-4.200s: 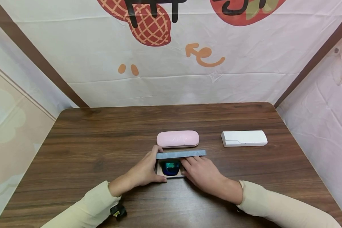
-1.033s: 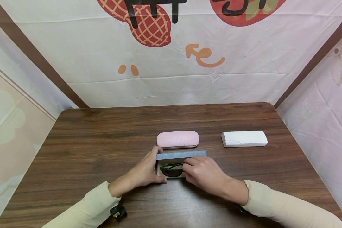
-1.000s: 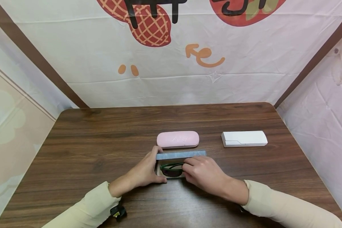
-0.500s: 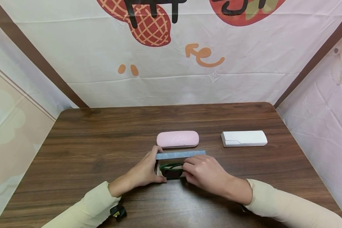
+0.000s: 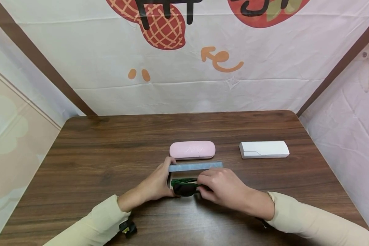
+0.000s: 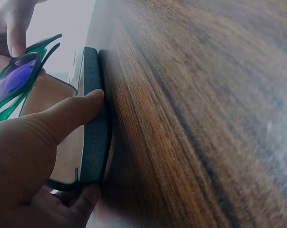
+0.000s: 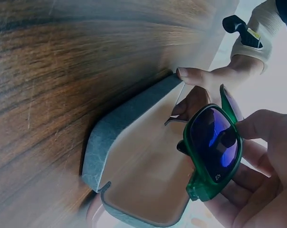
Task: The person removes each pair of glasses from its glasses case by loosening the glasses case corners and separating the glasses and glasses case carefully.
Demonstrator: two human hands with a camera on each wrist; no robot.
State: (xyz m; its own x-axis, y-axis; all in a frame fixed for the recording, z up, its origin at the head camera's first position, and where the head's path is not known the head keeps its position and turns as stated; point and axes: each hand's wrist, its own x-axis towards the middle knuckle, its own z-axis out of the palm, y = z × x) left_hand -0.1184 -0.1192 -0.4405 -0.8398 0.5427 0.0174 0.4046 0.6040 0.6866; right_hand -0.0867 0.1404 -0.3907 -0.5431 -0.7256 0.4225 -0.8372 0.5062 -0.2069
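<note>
Green-framed sunglasses (image 5: 184, 189) with dark lenses are pinched between the right hand's (image 5: 226, 189) thumb and fingers. They overlap the front edge of a blue glasses case (image 5: 196, 166) in the head view. Its lid stands raised, and the right wrist view shows the case's beige lining (image 7: 143, 171) with the sunglasses (image 7: 214, 142) outside, arms folded. My left hand (image 5: 155, 181) grips the case's left end; in the left wrist view its thumb (image 6: 81, 107) presses on the dark outer wall. Part of the case is hidden behind the sunglasses and right hand.
Just behind the blue case lies a closed pink glasses case (image 5: 192, 150). Farther right is a closed white case (image 5: 263, 149). All rest on a dark wooden table (image 5: 126, 136), with a printed white cloth (image 5: 184, 95) hanging beyond its back edge.
The sunglasses, which lay inside the case, have come up and toward me in the right hand, tilting as they rose. The left hand and case have stayed put.
</note>
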